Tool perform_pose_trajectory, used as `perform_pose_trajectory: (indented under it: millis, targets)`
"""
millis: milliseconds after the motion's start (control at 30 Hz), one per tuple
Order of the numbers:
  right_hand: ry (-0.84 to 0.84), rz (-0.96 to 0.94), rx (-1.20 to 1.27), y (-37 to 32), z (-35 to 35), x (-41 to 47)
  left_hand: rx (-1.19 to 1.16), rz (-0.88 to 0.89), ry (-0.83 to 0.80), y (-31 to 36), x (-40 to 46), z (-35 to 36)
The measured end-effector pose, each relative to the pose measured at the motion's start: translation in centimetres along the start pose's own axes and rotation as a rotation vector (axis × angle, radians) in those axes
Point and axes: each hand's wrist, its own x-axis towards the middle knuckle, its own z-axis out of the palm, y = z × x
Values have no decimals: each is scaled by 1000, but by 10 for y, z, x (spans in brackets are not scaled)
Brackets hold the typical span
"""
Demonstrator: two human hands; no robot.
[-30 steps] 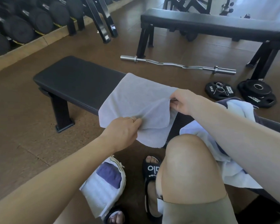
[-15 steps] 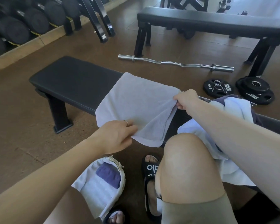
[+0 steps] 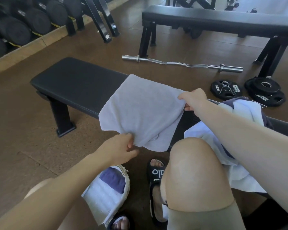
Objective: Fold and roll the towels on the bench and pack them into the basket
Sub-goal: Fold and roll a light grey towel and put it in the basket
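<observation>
Curl bar (image 3: pixel 181 63) on the floor at twelve o'clock, your knee (image 3: pixel 193 171) low — grey towel (image 3: pixel 140 110) draped over the desk (image 3: pixel 76 87), left hand (image 3: pixel 121 150) pinching its near edge, right hand (image 3: pixel 194 100) its three-o'clock corner.

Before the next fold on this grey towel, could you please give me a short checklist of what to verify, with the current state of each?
1. Left hand has a grip on the near edge of the grey towel: ok.
2. Right hand pinches the right corner: ok.
3. Towel lies flat on the bench: not ok, the near part hangs off the edge with a wrinkle.
4. Free bench surface to the left for folding: ok.
5. Basket within reach by the feet, with room: ok, one purple towel inside.
6. Remaining white towels kept clear of the fold: ok, piled to the right.
</observation>
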Motion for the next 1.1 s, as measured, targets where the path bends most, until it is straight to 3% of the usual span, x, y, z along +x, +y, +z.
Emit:
perform_pose_trajectory:
  millis: [67, 167, 333, 500, 667, 967, 1100]
  targets:
    - [33, -5, 0, 3, 0, 3, -473, -238, -117, 12, -2, 11]
    - [56, -12, 35, 10, 2, 5, -1142, -406, -176, 36, -7, 21]
    - [48, -6, 102, 16, 3, 7, -1482, -498, 193, 58, -6, 32]
    - [81, -66, 81, 21, 4, 9, -1839, -552, 178, 74, -8, 34]
    - [90, -106, 15, 24, 3, 13, -2015, -456, 164, 76, -13, 34]
    - [97, -151, -130, 19, 3, 14, -1904, -426, 34, 84, -10, 38]
    - [93, -183, -157, 21, 1, 15, -2012, -488, 50, 83, -9, 41]
